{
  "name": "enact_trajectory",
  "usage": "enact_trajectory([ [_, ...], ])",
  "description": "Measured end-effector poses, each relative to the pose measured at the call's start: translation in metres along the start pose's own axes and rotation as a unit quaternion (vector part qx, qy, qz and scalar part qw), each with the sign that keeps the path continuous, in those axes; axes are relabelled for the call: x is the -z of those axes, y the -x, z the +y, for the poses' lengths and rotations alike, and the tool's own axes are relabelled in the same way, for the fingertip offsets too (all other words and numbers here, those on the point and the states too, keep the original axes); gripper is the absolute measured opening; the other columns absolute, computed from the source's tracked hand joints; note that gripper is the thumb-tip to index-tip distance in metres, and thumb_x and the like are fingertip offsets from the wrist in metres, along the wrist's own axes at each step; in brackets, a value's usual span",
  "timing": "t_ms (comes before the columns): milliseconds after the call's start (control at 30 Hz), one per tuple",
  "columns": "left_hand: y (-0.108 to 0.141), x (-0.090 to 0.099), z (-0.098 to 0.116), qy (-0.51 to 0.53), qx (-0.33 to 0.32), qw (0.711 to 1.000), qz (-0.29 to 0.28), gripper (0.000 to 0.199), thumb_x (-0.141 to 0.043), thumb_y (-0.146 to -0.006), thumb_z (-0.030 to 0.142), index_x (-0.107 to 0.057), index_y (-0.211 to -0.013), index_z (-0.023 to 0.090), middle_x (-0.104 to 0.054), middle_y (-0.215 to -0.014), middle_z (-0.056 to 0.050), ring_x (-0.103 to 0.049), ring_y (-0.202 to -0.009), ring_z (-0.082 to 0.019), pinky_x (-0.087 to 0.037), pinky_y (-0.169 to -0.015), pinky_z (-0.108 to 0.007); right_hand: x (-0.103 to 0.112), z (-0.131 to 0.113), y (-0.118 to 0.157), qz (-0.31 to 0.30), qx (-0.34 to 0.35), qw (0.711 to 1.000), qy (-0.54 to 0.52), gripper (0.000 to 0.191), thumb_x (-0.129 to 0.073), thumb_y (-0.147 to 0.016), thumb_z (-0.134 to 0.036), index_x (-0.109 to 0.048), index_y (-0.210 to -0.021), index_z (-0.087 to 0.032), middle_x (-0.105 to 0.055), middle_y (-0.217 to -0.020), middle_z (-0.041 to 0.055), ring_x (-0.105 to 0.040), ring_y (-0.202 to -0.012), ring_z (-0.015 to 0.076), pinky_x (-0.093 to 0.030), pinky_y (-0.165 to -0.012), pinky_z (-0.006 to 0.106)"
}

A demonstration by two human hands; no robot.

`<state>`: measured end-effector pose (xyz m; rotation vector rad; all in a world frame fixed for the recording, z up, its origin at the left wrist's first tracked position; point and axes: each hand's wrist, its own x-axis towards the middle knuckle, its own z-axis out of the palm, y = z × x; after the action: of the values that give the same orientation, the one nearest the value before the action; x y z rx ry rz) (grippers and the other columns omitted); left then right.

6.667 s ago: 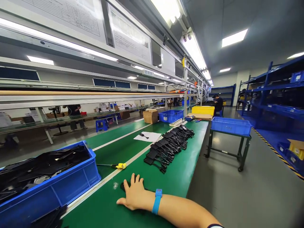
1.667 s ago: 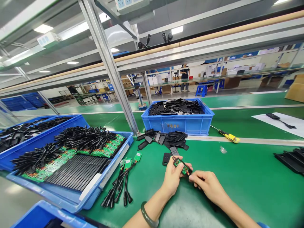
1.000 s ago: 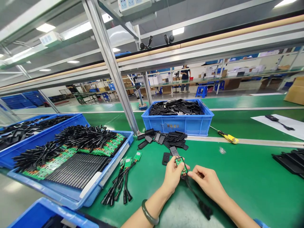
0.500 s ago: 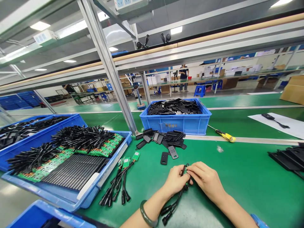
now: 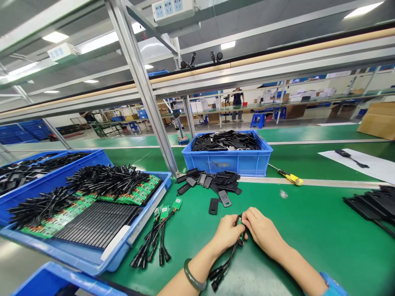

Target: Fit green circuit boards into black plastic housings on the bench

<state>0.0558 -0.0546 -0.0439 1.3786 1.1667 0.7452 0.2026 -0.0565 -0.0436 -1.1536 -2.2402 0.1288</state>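
Swung cable (image 5: 231, 257) leftward since 1 second ago; pinching circuit board (image 5: 240, 222) with left hand (image 5: 227, 232) and right hand (image 5: 261, 231); best press evenly.

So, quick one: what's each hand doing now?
Left hand: closed, holding a green circuit board.
Right hand: at the board's edge; whether its grip is closed can't be told.

The head camera looks forward and down from the near side, closely behind left hand (image 5: 228, 233) and right hand (image 5: 261, 229).
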Motion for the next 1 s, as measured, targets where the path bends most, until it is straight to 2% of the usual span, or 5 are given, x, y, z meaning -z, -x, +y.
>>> enact_trajectory([
  [167, 0.000, 0.000, 0.006, 0.118, 0.031, 0.992, 0.018, 0.036, -0.054, -0.066, 0.039, -0.052, -0.091, 0.014, -0.060, -0.062, -0.002, -0.056, -0.045, -0.012, -0.037, -0.038, -0.019, 0.016, 0.038, -0.018, -0.029, -0.167, 0.985, 0.023, 0.021, -0.033, -0.092, -0.023, -0.049, -0.080, -0.020, -0.059, -0.081, 0.0035, -0.057, -0.076, 0.0146, -0.046, -0.070, 0.024],
  [400, 0.006, -0.002, 0.012, 0.129, 0.001, 0.992, -0.011, 0.044, -0.063, -0.061, 0.032, -0.053, -0.099, 0.012, -0.058, -0.067, -0.001, -0.054, -0.049, -0.010, -0.037, -0.038, -0.017, 0.063, 0.121, -0.034, -0.023, -0.324, 0.932, 0.161, 0.023, -0.036, -0.081, -0.009, -0.057, -0.072, -0.005, -0.059, -0.079, 0.0270, -0.060, -0.074, 0.0349, -0.041, -0.060, 0.042],
  [567, 0.011, -0.003, 0.009, 0.155, -0.051, 0.982, -0.094, 0.057, -0.070, -0.053, 0.014, -0.058, -0.109, 0.014, -0.062, -0.075, -0.002, -0.053, -0.058, -0.008, -0.042, -0.048, -0.017, 0.035, 0.087, -0.062, -0.052, -0.244, 0.963, 0.105, 0.018, -0.045, -0.081, -0.014, -0.060, -0.071, -0.012, -0.062, -0.077, 0.0145, -0.060, -0.076, 0.0255, -0.041, -0.064, 0.033],
  [767, 0.016, -0.002, 0.006, 0.231, -0.050, 0.945, -0.226, 0.047, -0.080, -0.055, 0.031, -0.064, -0.092, 0.009, -0.064, -0.080, -0.008, -0.059, -0.061, -0.010, -0.049, -0.055, -0.020, -0.033, 0.012, -0.085, -0.044, -0.161, 0.986, -0.020, 0.023, -0.063, -0.072, -0.040, -0.060, -0.076, -0.017, -0.059, -0.079, 0.0047, -0.057, -0.073, 0.0180, -0.042, -0.065, 0.027],
  [1000, 0.009, -0.001, 0.013, 0.274, -0.075, 0.950, -0.129, 0.053, -0.068, -0.069, 0.049, -0.051, -0.103, 0.011, -0.066, -0.078, -0.009, -0.056, -0.042, -0.009, -0.040, -0.035, -0.015, -0.022, 0.025, -0.072, 0.015, -0.177, 0.976, -0.129, 0.018, -0.050, -0.079, -0.034, -0.048, -0.068, -0.020, -0.054, -0.059, -0.0016, -0.052, -0.053, 0.0134, -0.042, -0.052, 0.025],
])
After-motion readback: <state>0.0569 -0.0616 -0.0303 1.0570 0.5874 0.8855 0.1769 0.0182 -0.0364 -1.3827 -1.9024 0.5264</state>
